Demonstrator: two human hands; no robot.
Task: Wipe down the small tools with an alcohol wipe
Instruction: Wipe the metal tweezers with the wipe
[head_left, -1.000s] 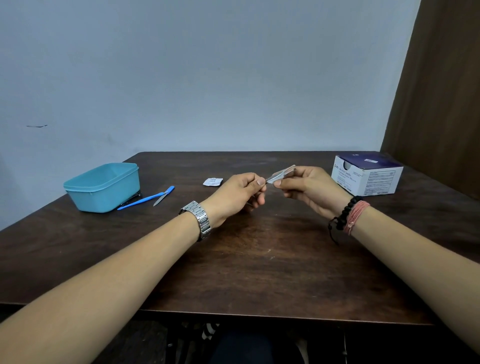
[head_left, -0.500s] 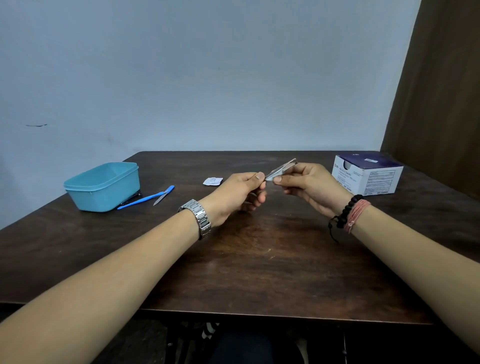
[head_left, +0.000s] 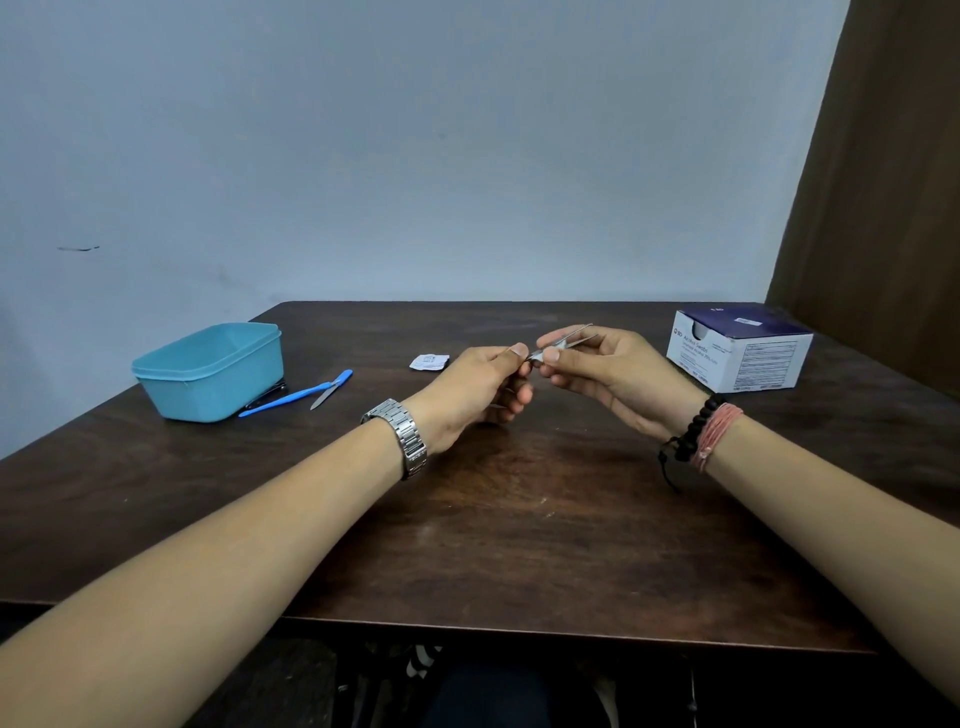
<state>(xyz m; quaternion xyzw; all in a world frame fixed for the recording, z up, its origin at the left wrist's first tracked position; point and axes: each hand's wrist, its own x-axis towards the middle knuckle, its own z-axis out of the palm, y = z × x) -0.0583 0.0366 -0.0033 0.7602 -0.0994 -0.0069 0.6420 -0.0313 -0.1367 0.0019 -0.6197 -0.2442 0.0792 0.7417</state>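
A dark wooden table (head_left: 519, 519) with a worn, streaky grain is standing against a pale blue wall (head_left: 415, 156), and a brown panel is running down the right side of the room. Over the middle of the table, the right hand (head_left: 618, 374) is pinching a pair of thin metal tweezers (head_left: 566, 340) between thumb and fingers, the two arms pointing up and to the right. The left hand (head_left: 472, 389) is gripping the tweezers' near end with curled fingers; whether a wipe is sitting under them cannot be told. A smooth teal plastic tub (head_left: 208, 371) is resting near the left edge, with a blue-handled blade (head_left: 296, 397) lying just beside it. A small torn white packet (head_left: 428, 362) is lying flat behind the left hand. A white and navy cardboard box (head_left: 737, 353) is sitting near the right edge. Bare wood is stretching open between the forearms.
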